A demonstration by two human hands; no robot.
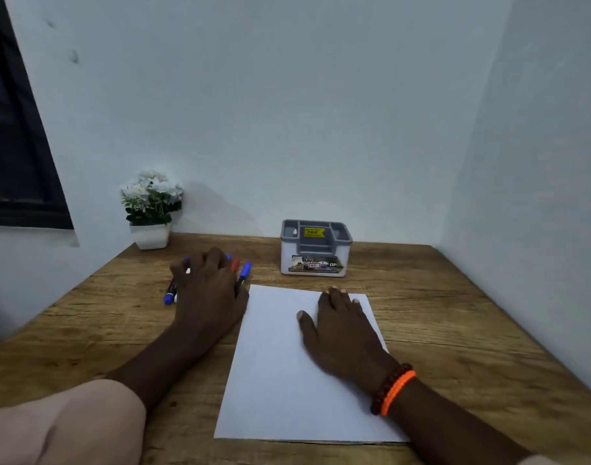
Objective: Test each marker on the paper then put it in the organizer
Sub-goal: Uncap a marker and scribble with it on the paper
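A blank white sheet of paper (280,364) lies on the wooden desk (455,330) in front of me. My right hand (341,333) rests flat on the sheet's right half, fingers straight. My left hand (207,297) lies over a group of markers left of the paper, hiding most of them; whether it grips any I cannot tell. A blue marker (170,293) sticks out at the hand's left, another blue marker (244,271) and a red cap (234,265) at its right. The grey and white organizer (316,250) stands behind the paper with no marker in it.
A small white pot of white flowers (151,209) stands at the desk's back left corner. White walls close in the desk at the back and right. A dark window frame (15,146) is at the far left.
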